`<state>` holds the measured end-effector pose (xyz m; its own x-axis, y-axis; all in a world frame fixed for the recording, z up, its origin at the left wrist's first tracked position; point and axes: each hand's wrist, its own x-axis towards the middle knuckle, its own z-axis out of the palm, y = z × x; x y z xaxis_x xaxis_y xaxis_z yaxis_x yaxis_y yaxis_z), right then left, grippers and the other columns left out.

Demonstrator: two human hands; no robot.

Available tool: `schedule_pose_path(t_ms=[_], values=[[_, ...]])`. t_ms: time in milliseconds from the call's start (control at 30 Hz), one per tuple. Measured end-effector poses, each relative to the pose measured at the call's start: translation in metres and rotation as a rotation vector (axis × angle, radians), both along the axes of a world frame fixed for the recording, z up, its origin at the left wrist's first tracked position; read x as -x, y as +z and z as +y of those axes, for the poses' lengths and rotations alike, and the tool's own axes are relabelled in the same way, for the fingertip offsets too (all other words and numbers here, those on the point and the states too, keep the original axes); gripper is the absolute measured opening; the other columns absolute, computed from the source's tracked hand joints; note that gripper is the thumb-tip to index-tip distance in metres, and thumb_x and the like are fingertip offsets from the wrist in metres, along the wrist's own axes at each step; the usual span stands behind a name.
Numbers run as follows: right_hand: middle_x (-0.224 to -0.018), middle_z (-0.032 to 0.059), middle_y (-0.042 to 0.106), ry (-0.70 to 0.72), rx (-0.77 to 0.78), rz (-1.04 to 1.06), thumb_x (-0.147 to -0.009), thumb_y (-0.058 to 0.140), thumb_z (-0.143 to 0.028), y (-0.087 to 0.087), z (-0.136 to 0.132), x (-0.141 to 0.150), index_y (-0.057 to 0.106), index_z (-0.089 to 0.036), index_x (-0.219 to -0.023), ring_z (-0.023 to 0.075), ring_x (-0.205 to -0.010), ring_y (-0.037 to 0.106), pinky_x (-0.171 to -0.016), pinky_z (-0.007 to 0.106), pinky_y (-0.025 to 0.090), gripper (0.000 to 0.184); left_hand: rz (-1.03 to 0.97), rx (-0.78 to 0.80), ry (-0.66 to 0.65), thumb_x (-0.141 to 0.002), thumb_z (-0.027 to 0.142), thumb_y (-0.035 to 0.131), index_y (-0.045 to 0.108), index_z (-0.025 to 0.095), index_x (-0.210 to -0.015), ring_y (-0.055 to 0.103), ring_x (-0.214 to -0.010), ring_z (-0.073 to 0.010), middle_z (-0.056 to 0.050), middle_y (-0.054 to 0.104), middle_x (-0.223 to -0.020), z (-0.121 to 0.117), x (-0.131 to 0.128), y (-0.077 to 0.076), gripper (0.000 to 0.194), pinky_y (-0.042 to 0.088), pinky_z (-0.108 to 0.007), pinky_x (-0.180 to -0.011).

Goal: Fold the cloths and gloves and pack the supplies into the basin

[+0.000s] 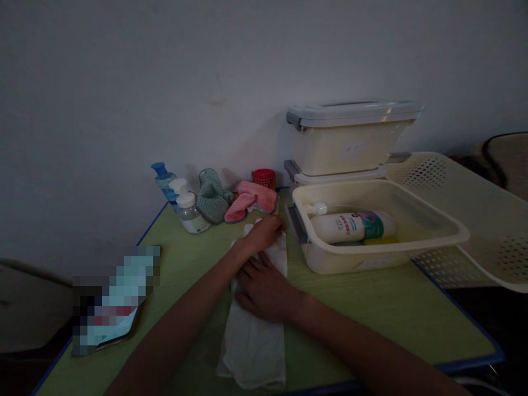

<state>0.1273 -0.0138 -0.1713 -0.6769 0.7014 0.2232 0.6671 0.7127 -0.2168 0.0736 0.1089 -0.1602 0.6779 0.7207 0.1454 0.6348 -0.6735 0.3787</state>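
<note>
A long, narrow folded white cloth (pixel 256 346) lies lengthwise on the green table. My left hand (pixel 267 232) is at its far end, fingers bent together against the cloth near its right edge; the fingertips are partly hidden. Just nearer to me, my right hand (pixel 268 289) rests palm down across the middle of the cloth. Its fingers are stretched out and apart, pointing left, and the left forearm passes close above their tips. Beyond the hands lie a pink cloth (pixel 253 199) and a grey-green cloth (pixel 213 197), both crumpled.
An open cream bin (pixel 342 261) at the right holds a white pump bottle (pixel 344 226). Behind it stand stacked lidded bins (pixel 346 148) and a perforated basket (pixel 466 198). Clear bottles (pixel 192 214), a red container (pixel 264 177) and a phone (pixel 124 300) are also on the table (pixel 371 313).
</note>
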Motion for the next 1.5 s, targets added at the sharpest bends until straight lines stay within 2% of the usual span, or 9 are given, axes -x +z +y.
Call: schedule_pose_path(t_ms=[167, 400, 600, 767, 1000, 1167, 1267, 1400, 1500], values=[[-0.132, 0.0177, 0.044, -0.007, 0.016, 0.005, -0.087, 0.041, -0.034, 0.002, -0.001, -0.001, 0.043, -0.007, -0.124, 0.0263, -0.126, 0.032, -0.105, 0.05, 0.02, 0.046, 0.009, -0.017, -0.044, -0.072, 0.002, 0.045, 0.065, 0.014, -0.079, 0.061, -0.085, -0.0166, -0.006, 0.067, -0.089, -0.002, 0.002, 0.013, 0.024, 0.046, -0.025, -0.077], [-0.131, 0.0168, 0.045, -0.014, -0.016, 0.009, -0.086, 0.041, -0.034, 0.0, -0.001, 0.0, 0.044, -0.008, -0.124, 0.0258, -0.125, 0.033, -0.105, 0.049, 0.02, 0.045, 0.057, -0.117, 0.013, -0.074, 0.005, 0.047, 0.065, 0.016, -0.082, 0.064, -0.084, -0.0231, -0.008, 0.068, -0.084, -0.01, 0.002, 0.021, 0.023, 0.048, -0.031, -0.072], [-0.123, 0.0166, 0.052, -0.005, -0.044, -0.003, -0.086, 0.044, -0.034, -0.003, 0.0, 0.0, 0.049, -0.009, -0.117, 0.0258, -0.121, 0.038, -0.103, 0.049, 0.022, 0.041, 0.079, -0.182, 0.003, -0.076, 0.007, 0.046, 0.063, 0.015, -0.084, 0.063, -0.087, -0.0225, -0.009, 0.067, -0.088, -0.011, -0.002, 0.014, 0.02, 0.047, -0.03, -0.074], [-0.124, 0.0185, 0.051, 0.007, -0.057, -0.033, -0.086, 0.042, -0.035, -0.003, 0.0, 0.0, 0.051, -0.006, -0.115, 0.0288, -0.12, 0.037, -0.101, 0.049, 0.025, 0.042, 0.08, -0.2, -0.007, -0.079, 0.006, 0.042, 0.062, 0.012, -0.086, 0.062, -0.084, -0.0219, -0.01, 0.065, -0.086, -0.012, -0.003, 0.007, 0.023, 0.047, -0.031, -0.075], [-0.121, 0.0185, 0.053, -0.012, -0.066, -0.061, -0.087, 0.04, -0.037, -0.004, -0.001, 0.001, 0.054, -0.006, -0.113, 0.0277, -0.118, 0.039, -0.1, 0.047, 0.027, 0.043, -0.018, -0.18, -0.07, -0.076, 0.0, 0.038, 0.062, 0.012, -0.087, 0.057, -0.092, -0.0192, -0.009, 0.061, -0.093, -0.007, -0.004, -0.014, 0.029, 0.046, -0.03, -0.081], [-0.125, 0.0184, 0.05, -0.005, -0.052, -0.047, -0.085, 0.043, -0.037, -0.002, -0.001, 0.001, 0.05, -0.006, -0.117, 0.0287, -0.122, 0.035, -0.102, 0.05, 0.023, 0.045, -0.276, 0.03, -0.162, -0.071, -0.002, 0.045, 0.063, 0.012, -0.078, 0.055, -0.095, -0.0174, -0.007, 0.061, -0.092, 0.006, -0.007, -0.024, 0.024, 0.043, -0.032, -0.09], [-0.133, 0.0183, 0.043, 0.015, -0.003, -0.016, -0.085, 0.044, -0.036, -0.001, 0.001, -0.001, 0.041, -0.007, -0.126, 0.0274, -0.127, 0.029, -0.104, 0.051, 0.018, 0.051, -0.309, 0.114, -0.126, -0.069, -0.001, 0.051, 0.063, 0.01, -0.079, 0.059, -0.084, -0.0155, -0.005, 0.064, -0.085, 0.01, -0.005, -0.018, 0.019, 0.048, -0.028, -0.08], [-0.142, 0.0177, 0.03, 0.036, 0.146, 0.092, -0.083, 0.047, -0.031, 0.001, 0.009, -0.005, 0.031, -0.009, -0.134, 0.025, -0.133, 0.021, -0.105, 0.05, 0.02, 0.058, -0.356, 0.124, -0.005, -0.071, 0.005, 0.054, 0.061, 0.006, -0.091, 0.061, -0.08, -0.0144, -0.005, 0.066, -0.087, 0.01, 0.012, 0.003, 0.022, 0.049, -0.022, -0.071], [-0.138, 0.0126, 0.04, -0.023, 0.214, 0.282, -0.08, 0.044, -0.015, 0.008, 0.017, -0.012, 0.042, -0.012, -0.129, 0.0189, -0.128, 0.034, -0.103, 0.041, 0.03, 0.048, -0.404, 0.079, 0.122, -0.075, 0.008, 0.051, 0.06, 0.008, -0.09, 0.061, -0.084, -0.0143, -0.006, 0.065, -0.093, 0.002, 0.039, 0.021, 0.018, 0.049, -0.025, -0.075]])
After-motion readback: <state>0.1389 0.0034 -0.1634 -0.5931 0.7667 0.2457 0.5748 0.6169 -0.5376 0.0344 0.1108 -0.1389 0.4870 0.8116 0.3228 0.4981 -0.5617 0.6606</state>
